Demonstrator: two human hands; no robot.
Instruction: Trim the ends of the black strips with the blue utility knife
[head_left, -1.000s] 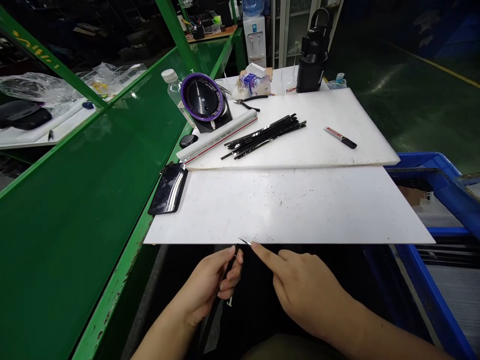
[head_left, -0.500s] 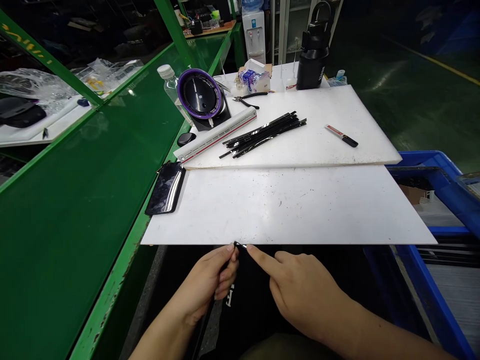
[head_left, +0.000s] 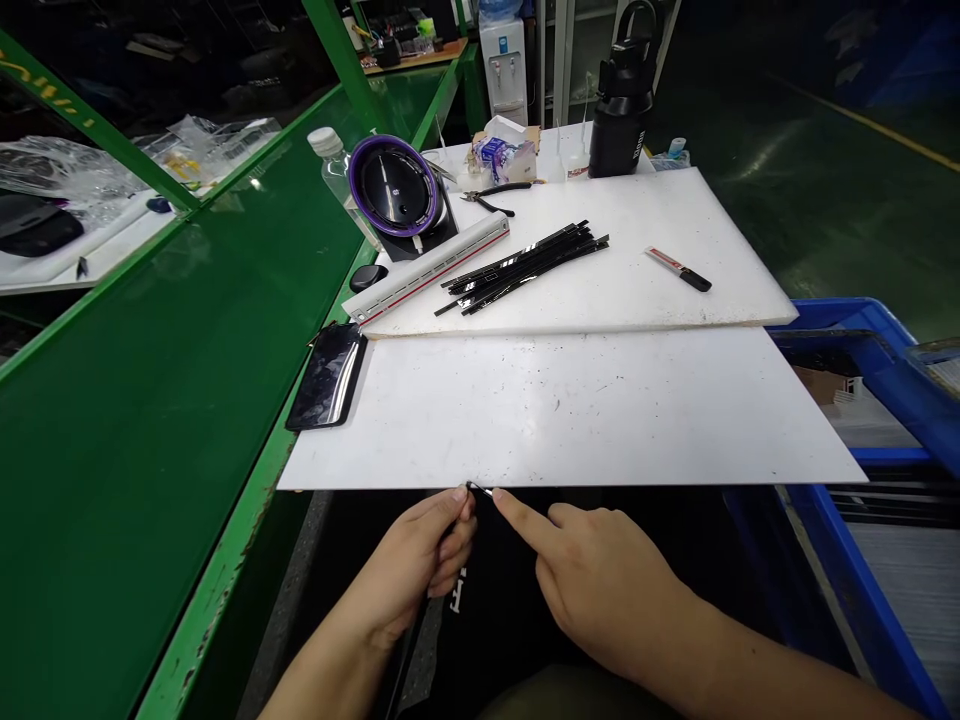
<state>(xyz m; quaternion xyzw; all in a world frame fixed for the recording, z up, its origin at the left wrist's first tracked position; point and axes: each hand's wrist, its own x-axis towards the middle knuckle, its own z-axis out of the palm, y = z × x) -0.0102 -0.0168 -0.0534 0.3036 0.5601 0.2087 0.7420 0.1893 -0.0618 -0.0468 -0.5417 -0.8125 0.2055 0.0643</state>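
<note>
My left hand (head_left: 427, 555) is closed around a long thin black strip (head_left: 409, 650), whose lower part hangs below the fist. The strip's dark tip pokes out above the thumb, just at the front edge of the white board (head_left: 570, 420). My right hand (head_left: 600, 580) has its index finger stretched toward that tip, with the other fingers curled under. A small shiny piece (head_left: 484, 491) shows between its fingertip and the strip end; too little of it is visible to name, and the curled fingers' grip is hidden.
A bundle of black strips (head_left: 529, 268) lies on the white foam slab (head_left: 720, 240), near pliers (head_left: 495, 195), a long white bar (head_left: 431, 270) and a black-handled small tool (head_left: 679, 270). Left are a phone (head_left: 328, 378) and a round purple-rimmed fan (head_left: 395, 187). Blue bins (head_left: 892, 350) stand right.
The view has shifted very slightly. Both hands keep nearly the same pose at the strip's end, and nothing has been taken or let go.
</note>
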